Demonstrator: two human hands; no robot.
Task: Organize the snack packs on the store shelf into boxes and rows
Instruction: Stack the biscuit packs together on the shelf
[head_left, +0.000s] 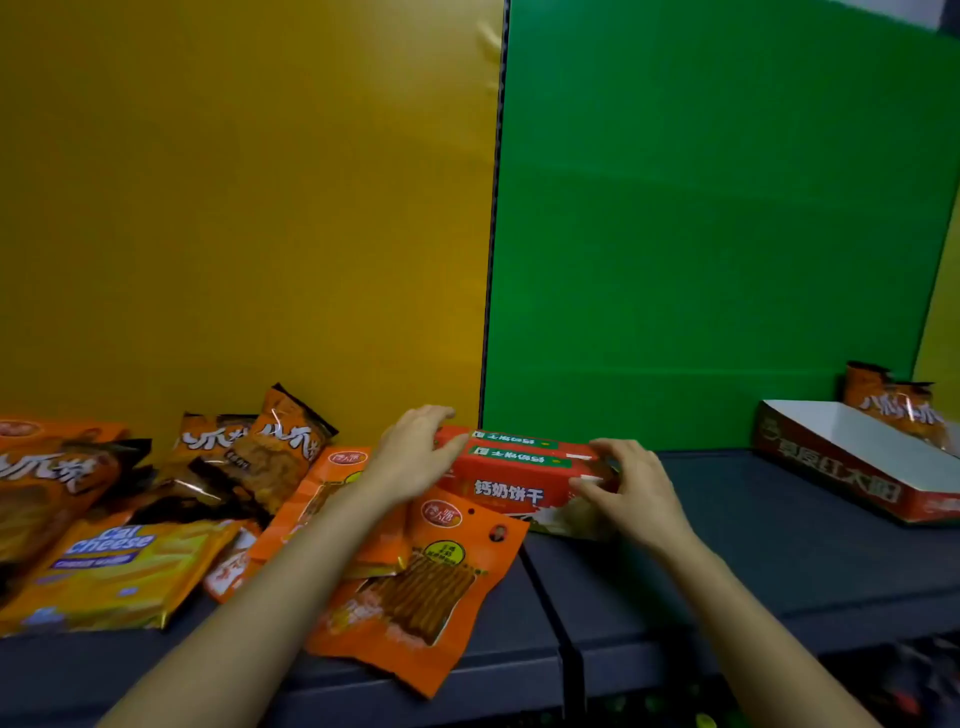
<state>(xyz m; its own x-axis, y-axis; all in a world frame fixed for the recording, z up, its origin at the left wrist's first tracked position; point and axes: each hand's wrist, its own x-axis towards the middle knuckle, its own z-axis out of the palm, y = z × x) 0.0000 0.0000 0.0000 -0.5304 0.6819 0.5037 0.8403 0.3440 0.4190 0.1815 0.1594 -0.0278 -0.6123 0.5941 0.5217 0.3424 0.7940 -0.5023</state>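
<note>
A red biscuit pack (511, 480) with white characters lies on the dark shelf, near the seam between the yellow and green back panels. My left hand (415, 454) grips its left end and my right hand (626, 491) grips its right end. Under its front edge lies an orange snack pouch (431, 592) with a clear window, partly beneath my left forearm. An open red display box (852, 460) with a white inside stands at the far right, with orange snack bags (893, 402) at its back.
To the left lies a heap of packs: orange-and-black chip bags (275, 449), a yellow cheese wafer pack (111, 569) and more orange pouches. The dark shelf surface (753, 540) stretches between the biscuit pack and the display box. The shelf's front edge runs along the bottom.
</note>
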